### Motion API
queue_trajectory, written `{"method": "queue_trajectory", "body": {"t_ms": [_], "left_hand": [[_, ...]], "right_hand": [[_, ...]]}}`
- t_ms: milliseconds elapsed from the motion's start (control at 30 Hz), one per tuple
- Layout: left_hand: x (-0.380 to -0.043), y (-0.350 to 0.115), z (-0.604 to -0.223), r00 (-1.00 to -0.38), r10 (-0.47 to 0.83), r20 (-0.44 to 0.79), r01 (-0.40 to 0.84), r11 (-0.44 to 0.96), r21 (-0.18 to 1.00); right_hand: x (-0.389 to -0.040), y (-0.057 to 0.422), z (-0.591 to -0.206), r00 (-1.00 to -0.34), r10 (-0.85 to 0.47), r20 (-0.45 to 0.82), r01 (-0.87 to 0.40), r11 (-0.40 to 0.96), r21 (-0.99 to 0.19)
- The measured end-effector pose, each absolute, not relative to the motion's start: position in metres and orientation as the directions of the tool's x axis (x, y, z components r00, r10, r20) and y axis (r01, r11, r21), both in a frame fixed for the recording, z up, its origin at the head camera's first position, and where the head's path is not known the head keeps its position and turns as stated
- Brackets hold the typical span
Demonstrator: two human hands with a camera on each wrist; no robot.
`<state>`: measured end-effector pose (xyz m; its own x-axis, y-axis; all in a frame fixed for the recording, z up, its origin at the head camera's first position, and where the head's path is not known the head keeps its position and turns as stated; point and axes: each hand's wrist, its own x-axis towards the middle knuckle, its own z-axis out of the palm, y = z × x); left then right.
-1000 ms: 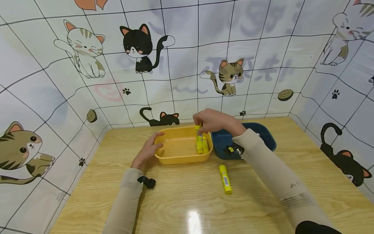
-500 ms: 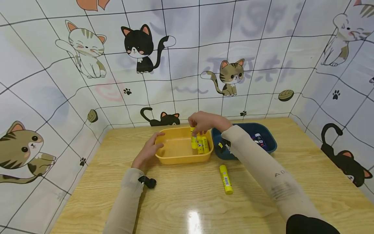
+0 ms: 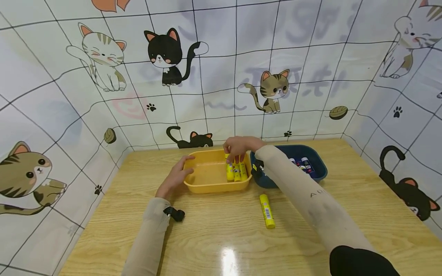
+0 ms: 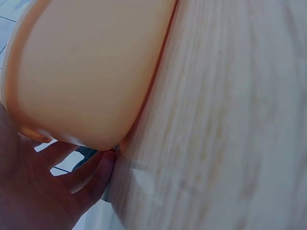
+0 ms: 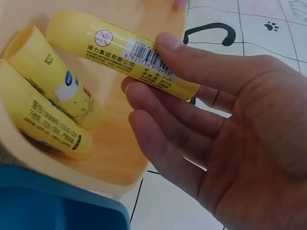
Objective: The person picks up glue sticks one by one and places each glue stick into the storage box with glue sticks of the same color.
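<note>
My right hand (image 3: 239,147) pinches a yellow glue stick (image 5: 115,52) between thumb and fingers, over the right half of a yellow plastic box (image 3: 214,188). In the head view its lower end is down inside the box, but whether it touches the floor I cannot tell. Two more yellow glue sticks, one of them (image 3: 243,171) by the right wall, lie side by side there. My left hand (image 3: 174,175) holds the box's left end, thumb at the rim and fingers along the outside. Another yellow glue stick (image 3: 267,211) lies on the table in front.
A dark blue box (image 3: 319,166) stands against the yellow box's right side, partly hidden by my right forearm. Several small dark tubes with white ends (image 3: 306,165) lie in it. The wooden table (image 3: 207,230) backs onto a cat-patterned wall covering (image 3: 221,76).
My right hand has shifted slightly left and lowered the yellow glue stick into the box, to the left of the two others. The left hand stays in place.
</note>
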<state>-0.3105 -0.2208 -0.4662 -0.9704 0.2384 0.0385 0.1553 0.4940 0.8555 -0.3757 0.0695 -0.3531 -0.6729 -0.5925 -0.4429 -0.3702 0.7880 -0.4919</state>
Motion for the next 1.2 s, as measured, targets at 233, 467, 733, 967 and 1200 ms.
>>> {"method": "queue_trajectory", "body": {"t_ms": [233,467,733,967,1200], "left_hand": [[-0.310,-0.220,-0.465,-0.970,0.237,0.051,0.166,0.496,0.853],[-0.312,-0.218,-0.462,-0.969,0.238,0.063,0.179,0.506,0.844],[-0.316,-0.221,-0.461,-0.967,0.245,0.070,0.192,0.521,0.831],[-0.314,-0.221,-0.464,-0.964,0.256,0.070,0.197,0.510,0.837],[-0.313,-0.222,-0.467,-0.966,0.248,0.077,0.197,0.506,0.840]], "right_hand": [[-0.383,0.062,-0.348,-0.658,-0.534,-0.530,-0.301,0.833,-0.465],[-0.388,0.058,-0.349,-0.665,-0.493,-0.561,-0.237,0.851,-0.468],[-0.390,0.056,-0.354,-0.704,-0.415,-0.576,-0.223,0.900,-0.375],[-0.388,0.051,-0.361,-0.727,-0.405,-0.554,-0.266,0.910,-0.317],[-0.384,0.046,-0.368,-0.718,-0.389,-0.578,-0.291,0.921,-0.258]]}}
